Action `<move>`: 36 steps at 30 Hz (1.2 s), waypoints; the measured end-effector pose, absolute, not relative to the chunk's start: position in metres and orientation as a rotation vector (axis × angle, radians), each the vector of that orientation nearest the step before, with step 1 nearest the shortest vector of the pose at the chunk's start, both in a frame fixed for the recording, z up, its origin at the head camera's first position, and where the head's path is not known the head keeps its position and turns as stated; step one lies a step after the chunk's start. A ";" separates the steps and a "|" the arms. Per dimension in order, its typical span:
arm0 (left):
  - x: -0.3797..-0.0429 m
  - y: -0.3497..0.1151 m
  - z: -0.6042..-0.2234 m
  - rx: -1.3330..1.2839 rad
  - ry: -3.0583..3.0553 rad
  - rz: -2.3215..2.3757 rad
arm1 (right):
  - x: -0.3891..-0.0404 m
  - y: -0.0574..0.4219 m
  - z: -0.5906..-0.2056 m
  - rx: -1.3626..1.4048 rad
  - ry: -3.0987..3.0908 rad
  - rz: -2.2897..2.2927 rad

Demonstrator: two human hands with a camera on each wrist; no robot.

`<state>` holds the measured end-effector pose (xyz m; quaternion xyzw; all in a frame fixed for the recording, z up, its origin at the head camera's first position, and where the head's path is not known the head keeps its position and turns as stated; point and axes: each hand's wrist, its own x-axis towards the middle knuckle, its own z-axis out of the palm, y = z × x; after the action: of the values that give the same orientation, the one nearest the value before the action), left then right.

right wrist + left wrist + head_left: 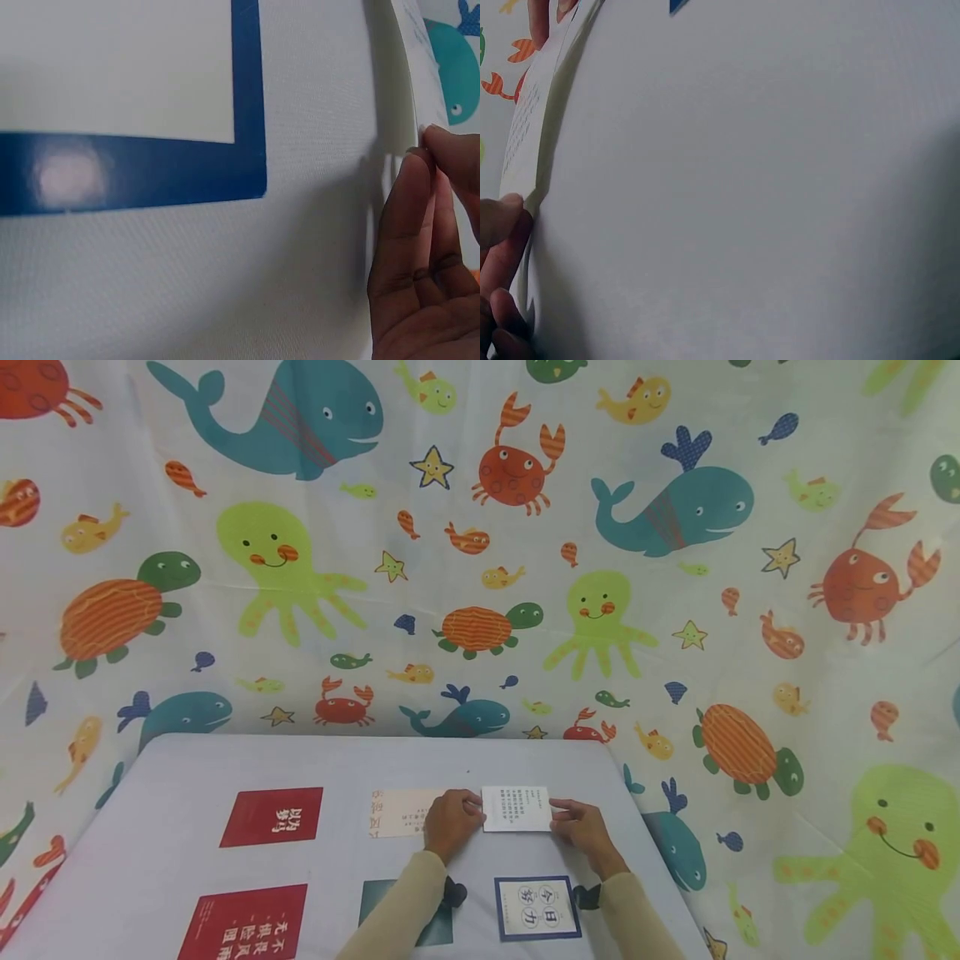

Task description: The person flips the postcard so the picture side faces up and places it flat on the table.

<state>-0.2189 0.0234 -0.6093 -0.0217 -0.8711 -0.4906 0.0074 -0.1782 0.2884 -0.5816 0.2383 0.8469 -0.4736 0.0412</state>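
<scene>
A white card (pixel 516 809) with columns of dark printed text is at the back right of the table in the head view. My left hand (pixel 452 822) pinches its left edge, thumb on the printed face in the left wrist view. At the opposite edge my right hand (pixel 588 833) pinches the card between thumb and fingers. The card's near edge shows a shadow beneath it in both wrist views. Partly behind my left hand lies a cream card (pixel 397 812). A blue-bordered card (pixel 537 907) lies in front of the white one, near my right wrist.
Two red cards (pixel 273 817) (pixel 243 922) lie on the left of the white table (pixel 150 810). A teal card (pixel 375 897) is partly covered by my left forearm. Behind the table hangs a curtain (pixel 420 527) printed with sea animals.
</scene>
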 end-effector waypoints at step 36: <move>-0.207 0.021 -0.609 -0.071 -2.738 -1.490 | -0.172 0.272 -0.582 0.685 2.701 -1.272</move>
<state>-0.2067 0.0214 -0.6089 -0.0229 -0.8781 -0.4777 0.0118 -0.1719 0.2716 -0.5816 0.2233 0.8812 -0.4149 0.0392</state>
